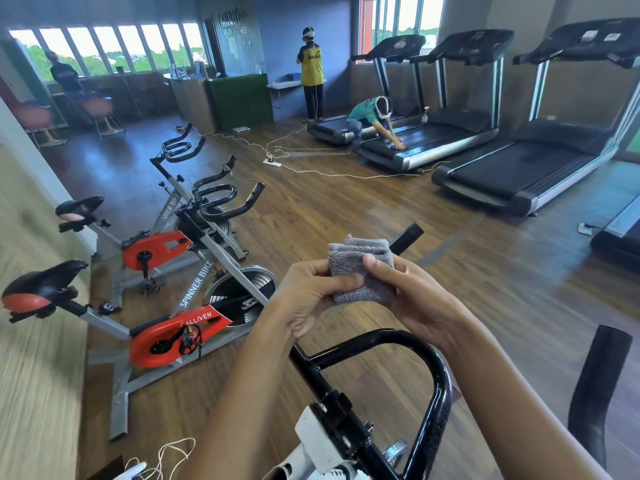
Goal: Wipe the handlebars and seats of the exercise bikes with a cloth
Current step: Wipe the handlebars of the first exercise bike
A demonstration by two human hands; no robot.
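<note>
Three treadmills [519, 161] stand in a row far beyond the handlebar [440, 372] and to its right, out of this job. Two bikes [194, 296] are parked side by side to the left of the handlebar, all facing the same way, so I judge a wiper can go down the line from one to the next. Their seats [41, 289] are black with red undersides and sit further left and back.

The handlebar itself is a glossy black loop on the nearest bike, right under the person, with nothing touching it.

Both hands are raised just above the handlebar. The left hand [311, 299] pinches the cloth's [360, 271] left edge with thumb over fingers, and the right hand [412, 299] grips its right side, thumb pressed on the front. I'd say the cloth is being squared into a pad that fits the palm before it goes down on the bar.

The cloth is above the handlebar, clear of it. It is grey, fuzzy like microfibre, and folded into a thick small square, with its layered edges showing along the top. No stains are visible on the face I can see.
</note>
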